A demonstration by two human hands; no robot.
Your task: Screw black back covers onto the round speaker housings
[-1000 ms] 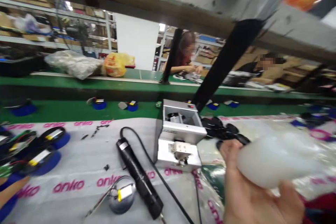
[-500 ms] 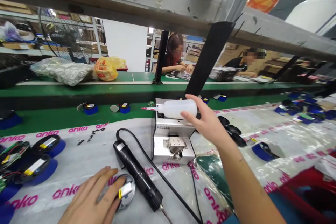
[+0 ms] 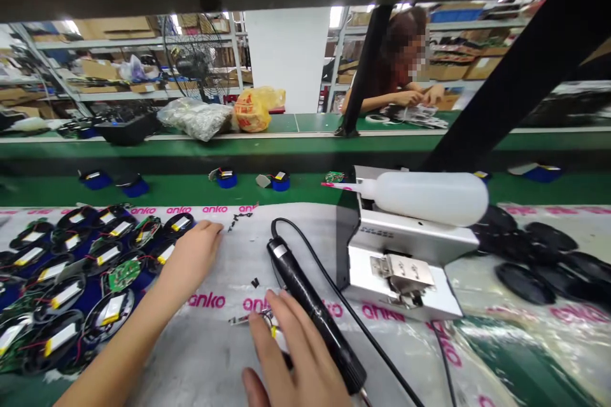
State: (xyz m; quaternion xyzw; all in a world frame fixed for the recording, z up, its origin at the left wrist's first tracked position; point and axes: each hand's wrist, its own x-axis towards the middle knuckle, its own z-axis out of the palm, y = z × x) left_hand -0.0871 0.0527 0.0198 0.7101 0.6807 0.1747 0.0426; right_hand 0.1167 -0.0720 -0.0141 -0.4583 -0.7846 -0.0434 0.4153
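Round battery unit [image 3: 280, 340]: lies on the sheet-covered bench [image 3: 210, 356], lower centre of the frame, largely hidden by the right hand [image 3: 303, 362]. The fingers of that hand are spread over it, thumb well apart; contact cannot be confirmed. The left hand [image 3: 198, 254], left of centre, is at the edge of the blue cups [image 3: 126, 292]; its fingertips are hidden, so whether it grips anything cannot be told. The two hands are apart.

Handling, as judged: light, with a stiff rim and possibly slick; the battery pouch and thin wires appear fragile. Recommended hold is by opposite sides of the rim, off the pouch and wires.

Containers: the blue cups, crowded at left, hold pale batteries with wiring; a green circuit board [image 3: 125, 275] shows among them. A white squeeze bottle [image 3: 434, 197] lies on its side atop the silver machine [image 3: 401, 241], right of centre, nozzle to the left; contents not discernible. Upper left, a clear bag [image 3: 198, 117] holds greyish material beside a yellow bag [image 3: 252, 111], contents not visible.
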